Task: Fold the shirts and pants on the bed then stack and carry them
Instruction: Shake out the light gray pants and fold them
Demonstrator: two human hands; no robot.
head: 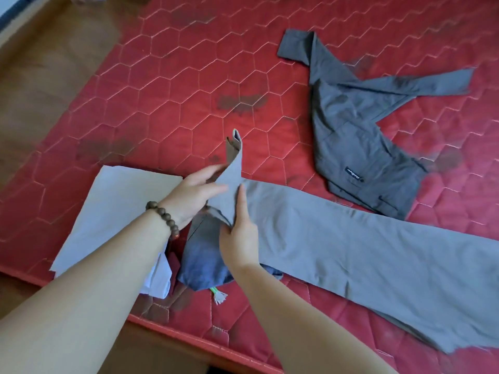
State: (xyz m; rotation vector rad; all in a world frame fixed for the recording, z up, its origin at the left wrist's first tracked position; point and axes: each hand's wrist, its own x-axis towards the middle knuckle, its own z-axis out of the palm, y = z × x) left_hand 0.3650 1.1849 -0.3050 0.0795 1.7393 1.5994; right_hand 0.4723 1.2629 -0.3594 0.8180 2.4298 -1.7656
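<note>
Both hands pinch the raised waist end of the light grey pants [351, 238], left hand [193, 194] with fingers curled on the peak, right hand [239, 236] gripping just below it. The legs run off to the right, cut by the frame. Left of the hands lies a folded pale shirt [113, 209] at the bed [167, 85] edge; beyond them, open red mattress and dark grey pants [359, 136].

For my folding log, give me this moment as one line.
step: folding light grey pants | left hand: holds raised waist end | right hand: holds same end | waiting: dark grey pants
</note>
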